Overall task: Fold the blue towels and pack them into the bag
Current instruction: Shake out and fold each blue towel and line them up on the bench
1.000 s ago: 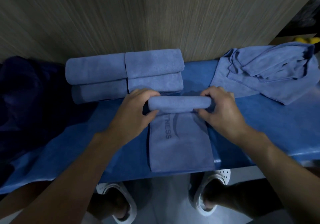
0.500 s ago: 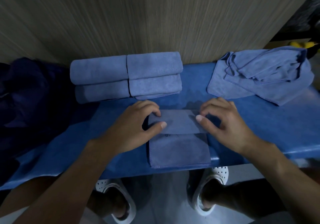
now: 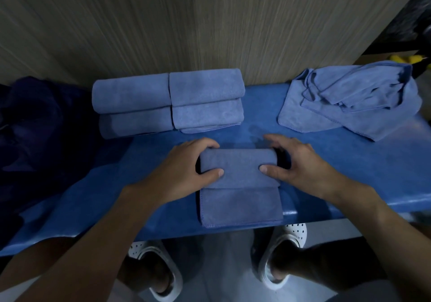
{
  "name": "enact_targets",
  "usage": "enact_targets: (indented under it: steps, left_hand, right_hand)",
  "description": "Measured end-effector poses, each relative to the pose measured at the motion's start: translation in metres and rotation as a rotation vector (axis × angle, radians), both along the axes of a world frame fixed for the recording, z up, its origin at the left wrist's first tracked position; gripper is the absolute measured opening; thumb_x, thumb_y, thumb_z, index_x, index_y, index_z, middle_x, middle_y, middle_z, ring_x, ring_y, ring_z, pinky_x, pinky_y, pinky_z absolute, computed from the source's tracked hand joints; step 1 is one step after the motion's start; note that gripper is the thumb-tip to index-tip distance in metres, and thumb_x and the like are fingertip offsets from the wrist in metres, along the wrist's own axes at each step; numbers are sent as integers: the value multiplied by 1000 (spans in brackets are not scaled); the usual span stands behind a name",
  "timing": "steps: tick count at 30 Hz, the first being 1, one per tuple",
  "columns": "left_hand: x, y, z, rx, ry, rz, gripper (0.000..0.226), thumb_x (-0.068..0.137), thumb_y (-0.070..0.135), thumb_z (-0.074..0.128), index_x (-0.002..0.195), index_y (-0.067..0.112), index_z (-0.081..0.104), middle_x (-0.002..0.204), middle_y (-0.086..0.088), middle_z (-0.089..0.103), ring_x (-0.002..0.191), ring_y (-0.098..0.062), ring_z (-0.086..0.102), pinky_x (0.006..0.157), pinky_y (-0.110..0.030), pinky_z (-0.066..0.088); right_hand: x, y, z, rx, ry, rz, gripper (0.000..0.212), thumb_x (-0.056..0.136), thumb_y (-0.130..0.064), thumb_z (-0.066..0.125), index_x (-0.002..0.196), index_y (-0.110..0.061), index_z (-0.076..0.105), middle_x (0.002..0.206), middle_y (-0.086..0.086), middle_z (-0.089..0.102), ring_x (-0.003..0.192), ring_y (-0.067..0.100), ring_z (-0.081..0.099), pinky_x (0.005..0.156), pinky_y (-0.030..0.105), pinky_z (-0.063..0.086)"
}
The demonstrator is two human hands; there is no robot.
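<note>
A partly folded blue towel (image 3: pixel 240 199) lies on the blue table (image 3: pixel 338 175) near its front edge, its far part folded over the near part. My left hand (image 3: pixel 186 168) grips the fold's left end, thumb on top and fingers curled behind it. My right hand (image 3: pixel 296 166) grips the right end the same way. Several folded blue towels (image 3: pixel 168 101) are stacked at the back left. A heap of unfolded blue towels (image 3: pixel 354 101) lies at the back right. A dark blue bag (image 3: pixel 39 124) slumps at the left.
A wood-grain wall (image 3: pixel 210 21) rises right behind the table. My white shoes (image 3: pixel 282 255) stand on the floor below the table's front edge. A yellow object (image 3: pixel 405 58) shows at the far right, beyond the towel heap.
Both hands brought the far fold of the towel toward me and laid it flat over the printed part. The visible near flap has become shorter. The stack and heap stayed put.
</note>
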State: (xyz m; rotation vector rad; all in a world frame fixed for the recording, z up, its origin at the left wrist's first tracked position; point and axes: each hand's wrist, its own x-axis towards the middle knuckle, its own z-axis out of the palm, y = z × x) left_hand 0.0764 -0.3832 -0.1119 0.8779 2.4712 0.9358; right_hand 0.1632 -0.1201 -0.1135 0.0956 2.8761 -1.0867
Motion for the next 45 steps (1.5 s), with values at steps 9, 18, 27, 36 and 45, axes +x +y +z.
enact_targets:
  steps: [9, 18, 27, 36, 45]
  left_hand:
    - [-5, 7, 7, 164, 274, 47, 54, 82, 19, 76, 131, 20, 52, 112, 16, 47, 109, -4, 50, 96, -19, 39]
    - [7, 5, 8, 165, 318, -42, 38, 81, 1, 71, 113, 16, 59, 124, 9, 57, 111, 4, 48, 93, -6, 33]
    - [28, -2, 6, 115, 275, -157, 24, 86, 46, 64, 103, 31, 56, 142, 18, 47, 131, 9, 37, 108, -25, 34]
    - [32, -3, -3, 107, 312, -135, 29, 88, 37, 66, 116, 34, 60, 141, 18, 44, 128, 3, 40, 109, -29, 33]
    - [31, -13, -7, 21, 361, -131, 46, 88, 47, 54, 134, 40, 53, 139, 14, 41, 128, -5, 38, 109, -24, 21]
  right_hand:
    - [-15, -16, -1, 68, 395, -49, 39, 78, -28, 71, 115, -16, 63, 106, -11, 45, 102, 9, 48, 94, 34, 38]
    - [-3, -21, 3, 294, 504, 55, 37, 68, -4, 73, 100, -12, 56, 104, 5, 51, 98, 25, 50, 83, 34, 34]
    - [22, -19, 4, 361, 356, 190, 42, 66, -34, 80, 92, -22, 48, 111, -1, 46, 100, 20, 46, 83, 34, 34]
    - [32, -13, 2, 32, 99, 46, 57, 78, -55, 66, 123, -25, 47, 120, -11, 48, 113, 12, 46, 99, 36, 41]
    - [16, -19, -4, 14, 93, 51, 63, 64, -66, 65, 117, -38, 44, 115, -14, 53, 111, 12, 50, 100, 46, 41]
